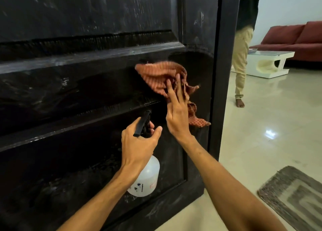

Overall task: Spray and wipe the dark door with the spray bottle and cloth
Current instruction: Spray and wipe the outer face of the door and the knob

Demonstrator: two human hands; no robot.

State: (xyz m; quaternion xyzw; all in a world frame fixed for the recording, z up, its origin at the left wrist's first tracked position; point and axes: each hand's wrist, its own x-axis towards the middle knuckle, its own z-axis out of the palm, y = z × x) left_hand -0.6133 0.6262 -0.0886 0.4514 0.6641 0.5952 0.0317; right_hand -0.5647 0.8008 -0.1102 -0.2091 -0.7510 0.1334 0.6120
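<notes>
Door (83,94) is filling the left and centre of the view: dark, panelled, with wet streaks showing on the upper panel and the rail below it. Right grip (176,115) is pressing the cloth (158,74) against the middle panel near the door's right-hand edge, fingers straight and spread, nothing curling round the fabric. A loose tail of cloth is hanging below the palm. Left grip is (139,141) wrapping round the neck of the spray bottle (148,176), fingers sitting at the black trigger and nozzle pointing toward the door just left of the cloth. The white tank is hanging under the wrist. Step in hand, as I'm judging it, is wiping the middle panel. Doing it well means bunching that loose tail under the palm so it isn't dragging and wiping in overlapping passes along the panel. After that, running a folded edge into the moulding grooves, where liquid is likely pooling. Staying off the trigger while the cloth is right beside the nozzle, otherwise the hand is getting sprayed. Lower panel is looking dull, so it's probably needing its own pass. Second person (242,60) is standing just beyond the door's edge, so pressing without swinging the door.
</notes>
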